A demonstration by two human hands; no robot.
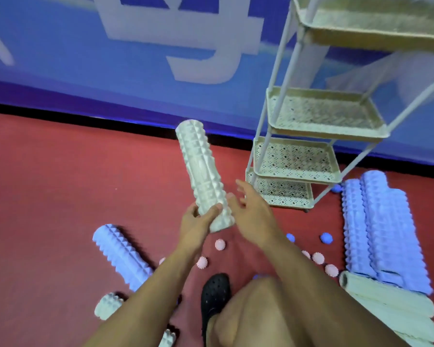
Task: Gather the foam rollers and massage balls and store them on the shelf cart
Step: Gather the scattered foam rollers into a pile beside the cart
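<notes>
My left hand (pixel 198 221) grips the lower end of a white ridged foam roller (pixel 201 169), which is raised off the red floor and tilted away from me. Just right of the roller, my right hand (pixel 251 209) hovers with its fingers spread and holds nothing. The cream shelf cart (pixel 323 131) with perforated trays stands to the right, its visible trays bare. A blue roller (pixel 120 254) lies on the floor at the left. Two blue rollers (pixel 386 234) and white rollers (pixel 391 301) lie at the right. Pink spiky balls (pixel 220 244) and blue spiky balls (pixel 326 238) are scattered near my knee.
A blue padded wall with white lettering (pixel 161 46) runs behind the cart. My foot in a black clog (pixel 214 294) and my bare knee (pixel 261 309) are at the bottom centre. Another white roller (pixel 108 305) lies at the lower left.
</notes>
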